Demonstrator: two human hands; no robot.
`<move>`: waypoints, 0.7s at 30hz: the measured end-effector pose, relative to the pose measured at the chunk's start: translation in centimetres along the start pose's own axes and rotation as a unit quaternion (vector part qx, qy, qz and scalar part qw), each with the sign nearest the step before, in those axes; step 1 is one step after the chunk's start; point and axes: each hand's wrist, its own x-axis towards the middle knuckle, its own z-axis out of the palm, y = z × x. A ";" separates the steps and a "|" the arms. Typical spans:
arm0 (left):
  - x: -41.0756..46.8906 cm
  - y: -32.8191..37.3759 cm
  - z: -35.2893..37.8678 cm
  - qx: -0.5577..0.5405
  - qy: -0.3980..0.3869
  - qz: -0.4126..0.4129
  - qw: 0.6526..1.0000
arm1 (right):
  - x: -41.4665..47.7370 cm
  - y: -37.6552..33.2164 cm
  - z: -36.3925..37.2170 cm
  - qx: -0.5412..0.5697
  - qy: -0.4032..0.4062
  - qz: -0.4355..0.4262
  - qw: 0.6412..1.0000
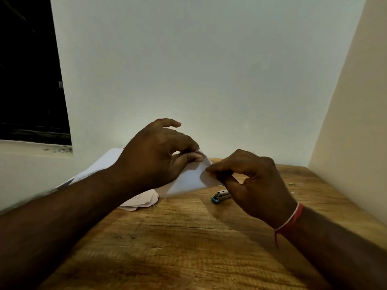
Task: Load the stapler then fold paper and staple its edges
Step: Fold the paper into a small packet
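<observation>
Both hands hold the white folded paper sheet [188, 178] above the wooden counter [188, 237]; left hand [155, 155] pinches its top, right hand [249, 181] its edge; align corners before creasing; small blue-and-silver stapler [219, 196] lies just below.

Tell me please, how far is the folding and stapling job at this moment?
Loading cannot be judged: the stapler lies closed on the table, untouched. In hand: the left hand and right hand both pinch the white paper, folding it above the table. Left: finishing the fold and stapling its edges; no staples show.
</observation>
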 end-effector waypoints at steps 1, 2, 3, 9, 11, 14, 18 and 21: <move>0.0 0.1 0.2 -0.007 0.007 -0.003 1.000 | 0.1 0.0 -0.1 -0.002 0.006 0.008 1.000; -0.1 0.2 0.2 -0.020 0.018 -0.015 1.000 | 0.2 0.0 -0.1 0.004 0.014 0.023 1.000; 0.0 0.5 0.2 -0.038 0.028 -0.037 0.998 | 0.3 0.0 -0.2 0.015 0.020 0.045 0.999; -0.6 0.6 0.5 -0.101 0.095 -0.234 0.962 | 1.2 0.5 -0.3 0.248 0.129 0.283 0.918; -0.7 0.5 1.1 -0.143 0.121 -0.316 0.930 | 1.4 1.0 -0.5 0.319 0.169 0.316 0.877; -0.7 1.2 2.0 -0.261 0.106 -0.415 0.865 | 1.4 1.0 -0.5 0.371 0.207 0.337 0.840; -1.2 3.3 3.6 -0.398 -0.047 -0.434 0.807 | 1.2 -0.2 0.2 0.382 0.211 0.343 0.832; -1.7 4.9 4.1 -0.367 -0.055 -0.415 0.830 | 0.8 -0.9 0.6 0.378 0.184 0.343 0.840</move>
